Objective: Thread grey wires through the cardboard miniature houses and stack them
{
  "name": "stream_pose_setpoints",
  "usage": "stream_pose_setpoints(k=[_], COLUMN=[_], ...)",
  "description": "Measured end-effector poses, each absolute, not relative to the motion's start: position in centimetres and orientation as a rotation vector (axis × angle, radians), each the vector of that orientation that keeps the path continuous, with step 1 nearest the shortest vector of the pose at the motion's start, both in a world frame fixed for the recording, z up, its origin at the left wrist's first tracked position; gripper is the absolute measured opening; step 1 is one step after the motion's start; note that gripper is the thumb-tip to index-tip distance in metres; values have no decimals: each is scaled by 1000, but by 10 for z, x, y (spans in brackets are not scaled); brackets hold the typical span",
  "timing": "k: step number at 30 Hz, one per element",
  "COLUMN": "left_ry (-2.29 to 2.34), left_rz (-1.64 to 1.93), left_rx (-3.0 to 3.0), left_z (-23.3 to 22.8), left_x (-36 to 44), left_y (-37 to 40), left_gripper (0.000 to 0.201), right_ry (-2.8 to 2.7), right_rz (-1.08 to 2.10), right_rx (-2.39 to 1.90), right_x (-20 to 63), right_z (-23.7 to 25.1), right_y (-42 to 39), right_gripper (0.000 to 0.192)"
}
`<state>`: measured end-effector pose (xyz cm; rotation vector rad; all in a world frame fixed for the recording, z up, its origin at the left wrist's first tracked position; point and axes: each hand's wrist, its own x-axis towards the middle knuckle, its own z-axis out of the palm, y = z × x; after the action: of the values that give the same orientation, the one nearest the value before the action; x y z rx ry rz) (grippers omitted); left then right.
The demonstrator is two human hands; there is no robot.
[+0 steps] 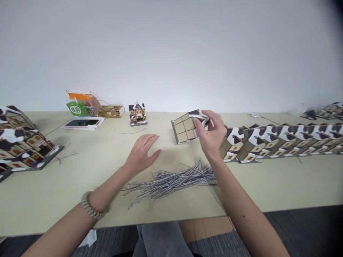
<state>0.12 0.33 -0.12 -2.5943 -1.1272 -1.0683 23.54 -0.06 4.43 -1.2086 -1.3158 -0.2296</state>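
Note:
My right hand (213,134) grips a small model house (184,128) by its dark, snow-topped roof. The house is tilted in the air above the table, and its beige panelled side faces me. My left hand (142,153) is over the table to the left, fingers stretched out and thumb apart, with nothing in it. Below and between my hands lies a loose bundle of thin grey wires (174,182). Another model house (137,114) stands upright farther back, its decorated front towards me, and a single thin wire (131,132) lies before it.
A row of model houses (268,141) runs along the right side. More houses (26,146) stand at the left edge. Behind are a phone (81,123), a green packet (77,109), an orange-topped bag (92,101) and a gold box (111,111). The table's front edge (166,222) is near me.

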Motion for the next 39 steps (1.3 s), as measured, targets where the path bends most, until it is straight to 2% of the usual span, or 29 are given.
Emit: stream_pose_setpoints(k=[6, 10, 16, 22, 25, 30, 34, 39], left_ry=[-1054, -1058, -1012, -1088, -1164, -1371, -1542, -1606], left_rz=[-950, -899, -877, -999, -1167, -1483, -1558, -1665], left_rx=[-2714, -2762, -2830, -2959, -2990, -2798, -2593, -2434], left_z=[-3, -4, -7, -9, -2, 7, 8, 13], left_x=[4, 5, 6, 11, 16, 17, 14, 5], left_y=[0, 0, -1, -3, -6, -6, -1, 7], left_gripper=[69, 70, 71, 77, 74, 72, 75, 68], right_ry=[-1396, -1463, -1631, -1679, -1710, -1796, -1837, -1843], right_rz=[-20, -70, -13, 348, 484, 568, 683, 721], right_rx=[-1063, -1107, -1128, -1026, -922, -827, -720, -700], right_x=[213, 202, 196, 196, 192, 183, 180, 180], right_z=[33, 34, 36, 32, 29, 26, 27, 29], right_y=[-1, -6, -6, -6, -9, -14, -17, -18], right_gripper=[25, 24, 36, 43, 46, 51, 56, 55])
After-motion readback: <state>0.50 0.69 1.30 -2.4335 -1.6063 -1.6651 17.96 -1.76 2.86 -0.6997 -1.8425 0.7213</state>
